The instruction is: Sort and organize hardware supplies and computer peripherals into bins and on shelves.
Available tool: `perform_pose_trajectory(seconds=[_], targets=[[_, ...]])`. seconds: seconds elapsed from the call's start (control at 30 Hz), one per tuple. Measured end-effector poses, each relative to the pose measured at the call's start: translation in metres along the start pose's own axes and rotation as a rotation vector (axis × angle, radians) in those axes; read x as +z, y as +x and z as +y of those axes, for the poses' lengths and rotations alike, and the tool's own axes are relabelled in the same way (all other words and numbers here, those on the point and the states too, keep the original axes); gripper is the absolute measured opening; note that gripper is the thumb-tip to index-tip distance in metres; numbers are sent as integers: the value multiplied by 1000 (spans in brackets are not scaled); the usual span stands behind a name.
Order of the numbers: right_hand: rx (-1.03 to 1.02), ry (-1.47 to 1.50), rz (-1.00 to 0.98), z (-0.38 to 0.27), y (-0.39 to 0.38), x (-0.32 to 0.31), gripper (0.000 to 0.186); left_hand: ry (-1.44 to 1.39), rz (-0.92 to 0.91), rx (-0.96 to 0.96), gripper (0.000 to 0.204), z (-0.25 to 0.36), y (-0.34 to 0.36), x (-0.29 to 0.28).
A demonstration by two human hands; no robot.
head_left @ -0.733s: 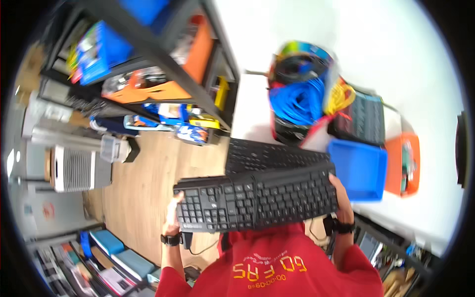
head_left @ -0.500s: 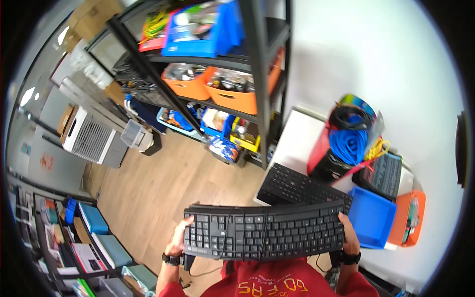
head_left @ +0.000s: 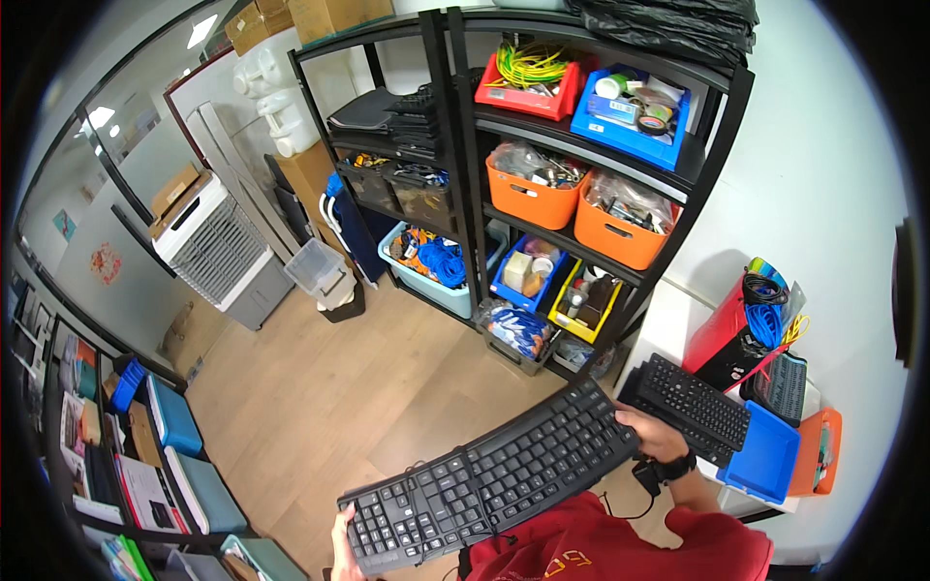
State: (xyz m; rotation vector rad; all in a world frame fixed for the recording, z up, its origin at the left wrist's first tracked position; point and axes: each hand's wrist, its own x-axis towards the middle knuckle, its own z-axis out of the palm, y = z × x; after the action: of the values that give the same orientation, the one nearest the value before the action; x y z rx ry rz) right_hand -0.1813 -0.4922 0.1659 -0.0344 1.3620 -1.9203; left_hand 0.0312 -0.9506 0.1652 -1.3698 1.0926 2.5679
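A black keyboard (head_left: 494, 476) with a cable looped around it lies tilted between my hands, its right end higher. My left hand (head_left: 344, 537) grips its left end at the lower edge of the view. My right hand (head_left: 654, 434) holds the other end, with a dark strap on the wrist and a small black object with a wire hanging below. Just beyond my right hand, more black keyboards (head_left: 693, 407) rest on a white table (head_left: 666, 312), beside a blue tray (head_left: 760, 455), an orange bin (head_left: 819, 452) and a red-and-black container of cables (head_left: 717, 339).
Black shelving (head_left: 455, 126) holds coloured bins ahead, with a light blue tub (head_left: 421, 283) at floor level. An air cooler (head_left: 218, 252) and clear boxes (head_left: 325, 276) stand back left. Another rack (head_left: 126, 445) lines the left. Wooden floor (head_left: 300, 387) lies between.
My view has swung up and round, bringing the whole shelving into sight and shifting the table rightward and down. The held keyboard has gone from nearly level to slanted, right end raised.
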Motion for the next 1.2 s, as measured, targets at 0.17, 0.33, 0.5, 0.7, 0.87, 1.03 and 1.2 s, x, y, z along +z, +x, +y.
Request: perform_pose_trajectory(seconds=[0.17,0.33,0.5,0.7,0.87,1.03,1.2], targets=[[-19,-41,-173,-22,85,46,90,-60,91,66,55,36,-8,-46],[174,-17,75,-32,158,82,57,-77,142,42,54,87,4,-47],[169,-66,82,-67,232,114,52,-63,163,59,53,150,35,-31],[-136,-89,-98,-145,338,145,66,42,172,232,53,250,97,22],[-418,-6,-208,-213,422,153,89,173,153,487,51,342,145,75],[-710,34,-280,-261,499,187,85,439,160,725,48,407,203,105],[-744,50,-81,-306,581,219,57,118,99,528,46,481,272,136]])
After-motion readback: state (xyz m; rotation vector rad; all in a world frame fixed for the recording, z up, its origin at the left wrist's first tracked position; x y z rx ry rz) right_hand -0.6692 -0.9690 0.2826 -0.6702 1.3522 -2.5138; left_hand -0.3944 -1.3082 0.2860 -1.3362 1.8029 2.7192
